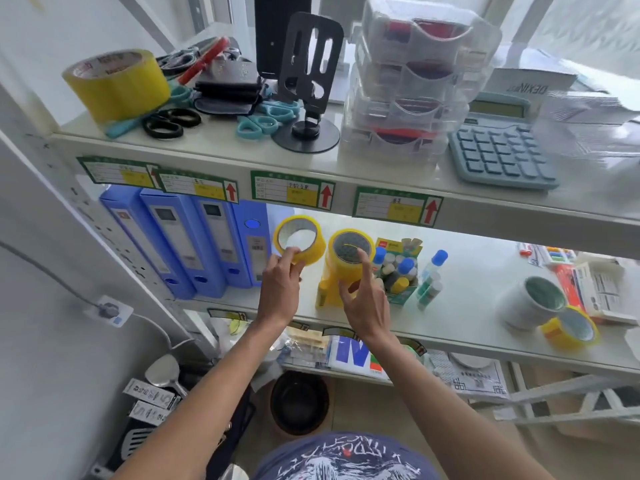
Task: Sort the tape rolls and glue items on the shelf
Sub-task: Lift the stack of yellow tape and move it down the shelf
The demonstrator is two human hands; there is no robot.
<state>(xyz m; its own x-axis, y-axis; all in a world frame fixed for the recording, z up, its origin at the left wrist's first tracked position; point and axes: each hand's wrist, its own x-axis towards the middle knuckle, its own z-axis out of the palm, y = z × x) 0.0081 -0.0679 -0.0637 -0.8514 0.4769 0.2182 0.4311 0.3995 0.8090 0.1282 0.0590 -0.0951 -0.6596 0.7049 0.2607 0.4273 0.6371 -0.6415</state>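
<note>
Gripping the near rim of a yellow tape roll, the left hand is seen on the middle shelf, its fingers closed over the roll's edge, and the roll is tilted so that its open core faces up and forward, just beside a row of blue binders. A second yellow tape roll is set on top of a yellow stack, and it is touched by the right hand: the index finger is laid across the top opening and the thumb is pressed against the side below, so the roll is pinched loosely between them. Whether it is lifted clear of the stack cannot be told. Just to the right, a small open box of glue items is stood, with blue-capped glue bottles lying beside it. Well apart, toward the right end of the same shelf, a white tape roll is leaned against another yellow roll. On the upper shelf a large yellow tape roll is placed at the left, near scissors, stacked clear boxes and a blue calculator
</note>
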